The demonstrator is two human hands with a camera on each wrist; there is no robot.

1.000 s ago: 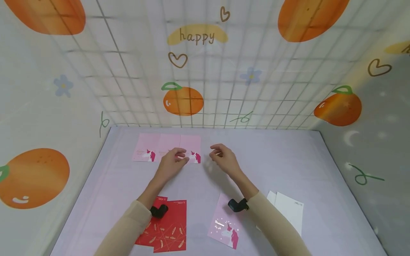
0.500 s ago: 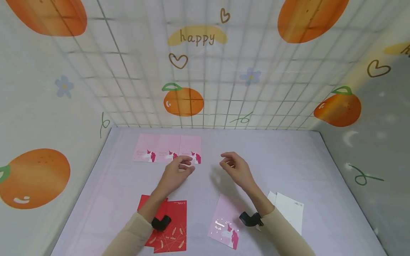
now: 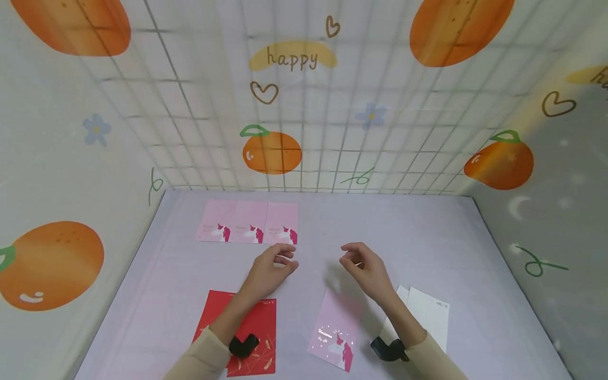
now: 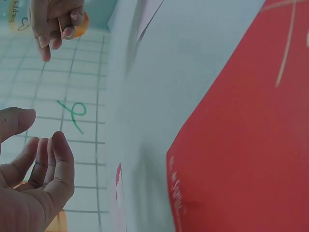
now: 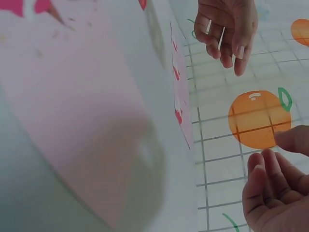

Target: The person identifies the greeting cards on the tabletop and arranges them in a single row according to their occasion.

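Both hands hover above the middle of the table with loosely curled fingers and nothing held. My left hand [image 3: 269, 272] is just in front of a row of 3 pink unicorn cards [image 3: 250, 212]; its forearm passes over overlapping red cards [image 3: 263, 322]. To its right is my right hand [image 3: 369, 273], level with it and behind a single pink unicorn card [image 3: 332, 335] lying tilted. White cards [image 3: 431, 316] lie partly hidden under the right forearm. In the left wrist view, a gap shows between the left thumb and the fingers [image 4: 60, 164].
A pale cloth covers the table [image 3: 480, 274]. Behind it and at both sides hang printed curtains [image 3: 399, 137] with oranges and hearts. Each wrist carries a small black camera, such as the left wrist camera [image 3: 244, 346].
Both hands have drawn back toward the person, away from the pink row, and shifted right. The row's middle card, earlier partly covered by the left hand, now shows fully. The cards lie unmoved.
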